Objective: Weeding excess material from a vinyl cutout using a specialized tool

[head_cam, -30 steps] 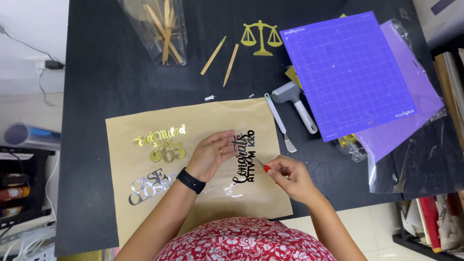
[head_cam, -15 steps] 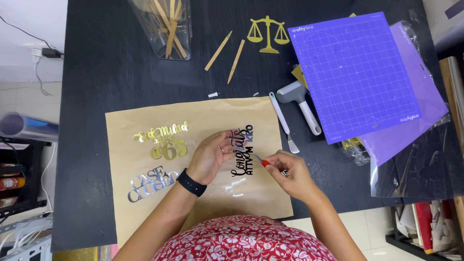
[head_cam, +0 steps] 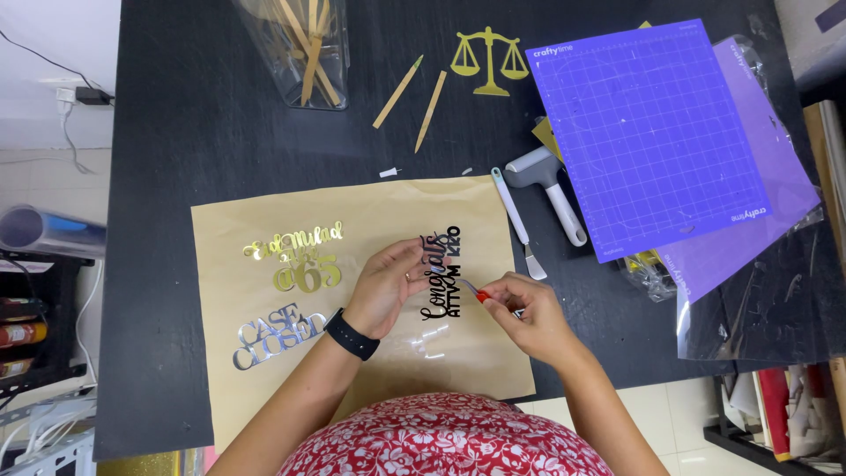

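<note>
A tan paper sheet (head_cam: pixel 264 211) lies on the black table (head_cam: pixel 220 132). On it sit a black cut-out of script lettering (head_cam: pixel 443 282), a gold lettering cut-out (head_cam: pixel 300 260) and a silver lettering cut-out (head_cam: pixel 273 335). My left hand (head_cam: pixel 388 284), with a black wristband, rests its fingertips on the left side of the black lettering. My right hand (head_cam: pixel 522 310) pinches a thin tool with a red grip (head_cam: pixel 480 295), its tip at the lettering's right edge.
A purple gridded cutting mat (head_cam: pixel 652 132) lies at the right over plastic sheets. Beside it are a grey roller (head_cam: pixel 551 185), a white spatula tool (head_cam: pixel 518 220), a gold scales cut-out (head_cam: pixel 487 57), two wooden sticks (head_cam: pixel 414 97) and a clear bag of sticks (head_cam: pixel 300 48).
Both hands stay on the black lettering; the right hand's tool has shifted slightly along its edge. The view has moved a little.
</note>
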